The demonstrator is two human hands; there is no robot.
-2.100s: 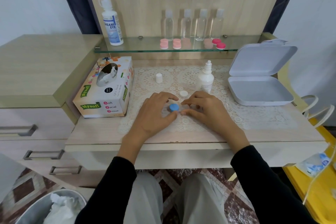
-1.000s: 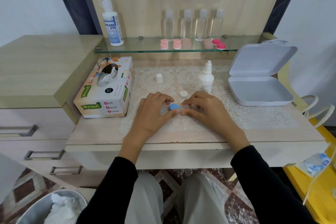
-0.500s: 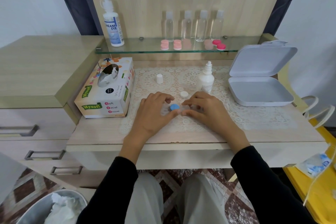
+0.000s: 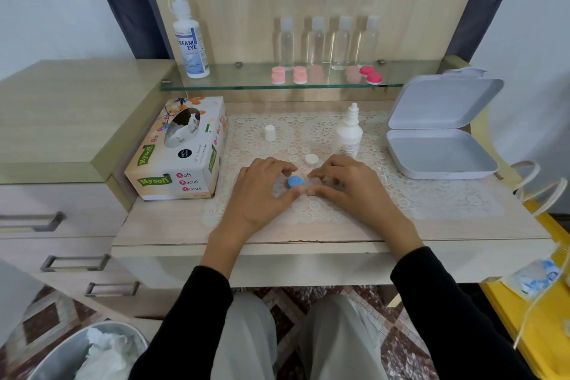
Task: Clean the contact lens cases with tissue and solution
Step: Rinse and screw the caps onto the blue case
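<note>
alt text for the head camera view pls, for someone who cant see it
A person's left hand and right hand hold a blue-capped contact lens case on a lace mat. A tissue box sits to their left, an uncapped white bottle just behind, and an open white box to the right.

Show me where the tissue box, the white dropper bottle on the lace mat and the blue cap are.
tissue box (image 4: 180,153): head view, on its top face.
white dropper bottle (image 4: 350,136): head view, on its body.
blue cap (image 4: 295,181): head view, on its round top.
</note>
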